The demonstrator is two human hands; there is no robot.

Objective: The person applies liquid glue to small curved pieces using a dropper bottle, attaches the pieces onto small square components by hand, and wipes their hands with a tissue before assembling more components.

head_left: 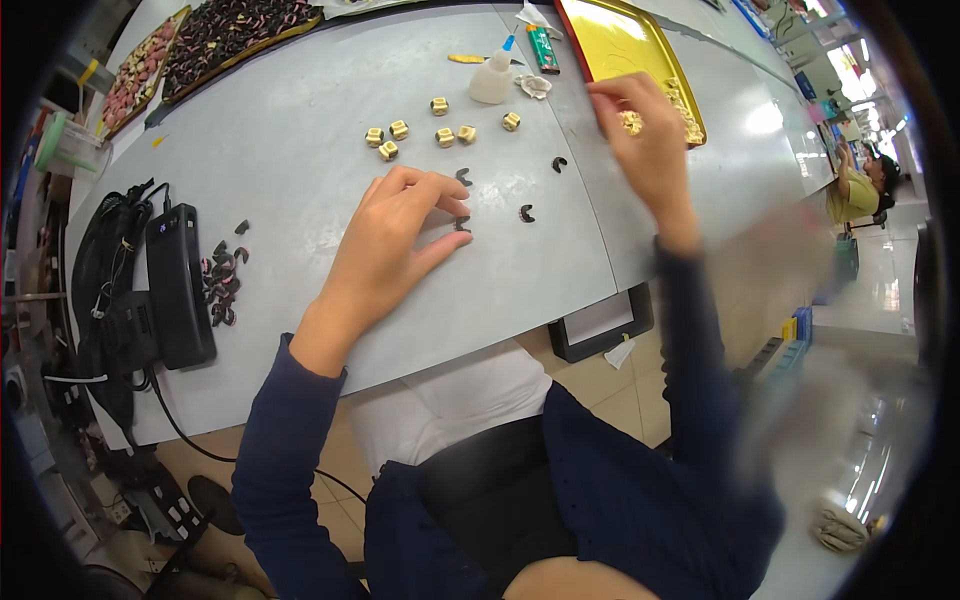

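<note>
My left hand rests on the grey table, thumb and index finger closed around a small black C-shaped piece. Just beyond its fingertips lies another black C-shaped piece; two more, a near one and a far one, lie to the right. Over the near edge of a yellow tray, my right hand has its thumb and index finger pressed together. Whatever they may hold is too small to make out. Small pale pieces lie in the tray, partly behind that hand.
Several cream-and-black blocks stand mid-table, near a squeeze bottle with a blue tip and a green lighter. At left are a black power bank, cables and a pile of dark curved pieces. A tray of dark pieces sits far left.
</note>
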